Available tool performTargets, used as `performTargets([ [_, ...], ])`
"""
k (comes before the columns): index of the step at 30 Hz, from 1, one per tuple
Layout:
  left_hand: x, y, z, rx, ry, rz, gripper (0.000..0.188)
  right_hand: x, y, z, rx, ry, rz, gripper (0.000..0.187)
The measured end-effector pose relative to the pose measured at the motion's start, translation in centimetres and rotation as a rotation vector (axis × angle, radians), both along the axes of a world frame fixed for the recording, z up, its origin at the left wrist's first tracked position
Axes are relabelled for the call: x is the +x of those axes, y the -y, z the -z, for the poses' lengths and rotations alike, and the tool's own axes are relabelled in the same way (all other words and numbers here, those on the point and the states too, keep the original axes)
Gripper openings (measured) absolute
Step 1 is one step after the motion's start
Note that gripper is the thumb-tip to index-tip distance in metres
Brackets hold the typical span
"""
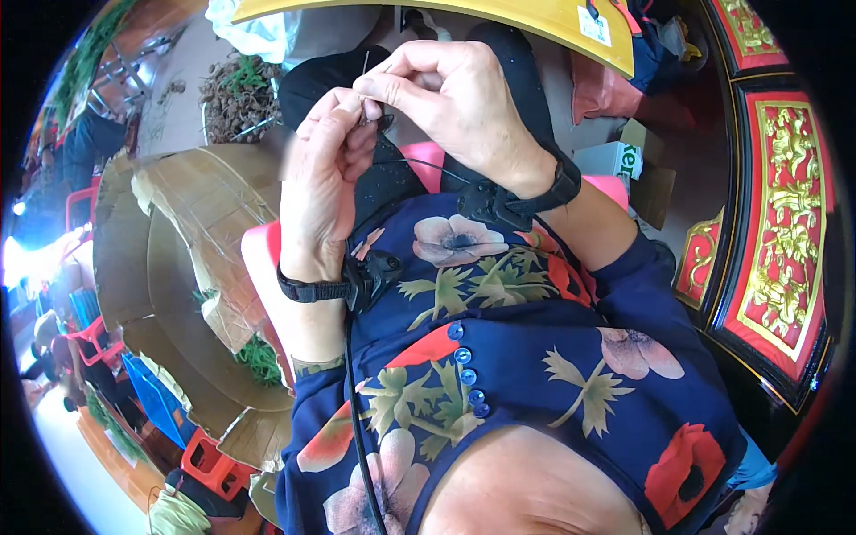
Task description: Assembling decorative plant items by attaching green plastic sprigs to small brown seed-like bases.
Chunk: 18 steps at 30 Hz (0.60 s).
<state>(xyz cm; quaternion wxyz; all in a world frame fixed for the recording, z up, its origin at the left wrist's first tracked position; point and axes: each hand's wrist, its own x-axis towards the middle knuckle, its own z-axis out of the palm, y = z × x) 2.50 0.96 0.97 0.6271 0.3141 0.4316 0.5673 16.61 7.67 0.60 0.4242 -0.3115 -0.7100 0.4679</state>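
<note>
A thin dark stick (366,61), between eleven and twelve o'clock, rises beside narrowly pinched fingers of left hand (325,147) and right hand (477,111), whose exact hold I cannot tell, with a torn cardboard box (165,259) at nine o'clock.

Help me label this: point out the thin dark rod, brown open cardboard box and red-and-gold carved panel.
Thin dark rod (366,61), head view: exposed shaft.
Brown open cardboard box (125,245), head view: wall.
Red-and-gold carved panel (785,225), head view: middle.
</note>
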Motion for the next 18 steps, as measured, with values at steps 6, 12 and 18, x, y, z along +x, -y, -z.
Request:
performTargets([
  [6, -0.1, -0.1, 0.3, -0.002, -0.161, -0.064, 0.016, 0.6, 0.0, -0.3, 0.400, 0.187, 0.014, 0.008],
  [12, -0.7, -0.2, -0.1, -0.065, -0.068, 0.027, 0.015, 1.1, -1.9, 0.5, 0.587, 0.055, -0.123, 0.012],
  [18, -0.7, 0.0, 0.2, -0.111, -0.055, 0.122, 0.017, 1.4, -2.9, 0.7, 0.765, -0.022, -0.197, 0.014],
])
